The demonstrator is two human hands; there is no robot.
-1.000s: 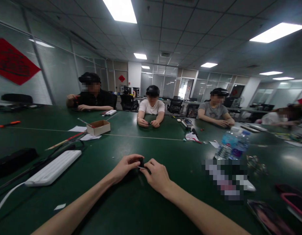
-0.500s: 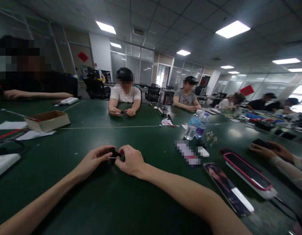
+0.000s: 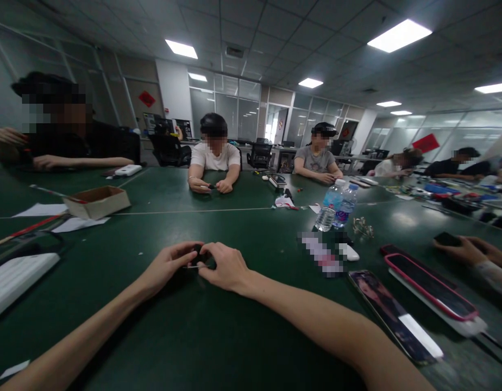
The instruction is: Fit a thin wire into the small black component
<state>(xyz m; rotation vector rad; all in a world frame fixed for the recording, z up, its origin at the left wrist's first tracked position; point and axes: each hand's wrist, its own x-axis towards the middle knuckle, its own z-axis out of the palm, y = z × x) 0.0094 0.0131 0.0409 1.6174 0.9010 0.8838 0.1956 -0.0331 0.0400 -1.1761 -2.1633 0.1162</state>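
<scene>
Over the green table, my left hand is closed with its fingertips on a small black object. My right hand meets it from the other side, its fingers bent against the same piece. A thin pale rod sticks out level from beneath the right fingertips toward the left thumb. Fingers cover most of the black object, so its exact kind cannot be made out.
An open cardboard box and a white device lie to the left. At right stand water bottles, near a phone and a pink-rimmed device. A neighbour's hands hold a dark object; other people sit across the table.
My view has turned a little left, so everything sits further right. Both hands stay on the black object, with slight finger shifts. At far left, a person's hand is now raised.
</scene>
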